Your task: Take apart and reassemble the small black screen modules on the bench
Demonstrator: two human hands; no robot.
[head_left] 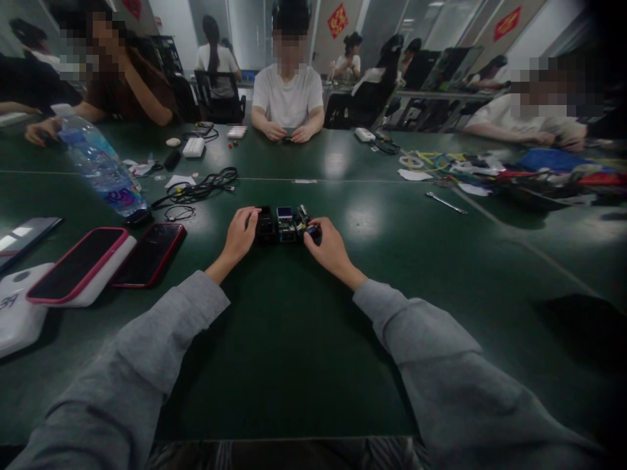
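Both sides of small circuit-board module with pale screen (pixel 285 223) flanked on dark green table (pixel 289 326). Hands apart: left hand (pixel 239 235) touching black boxy case (pixel 266 225), right hand (pixel 329 248) at small dark part (pixel 314 230); grip firmness unclear. Inward squeeze could crack screen; sideways tug could strain any connections, too small to confirm.

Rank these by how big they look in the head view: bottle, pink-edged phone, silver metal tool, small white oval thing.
1. Bottle and pink-edged phone, too alike to rank
2. Silver metal tool, thin but longer than the last
3. Small white oval thing
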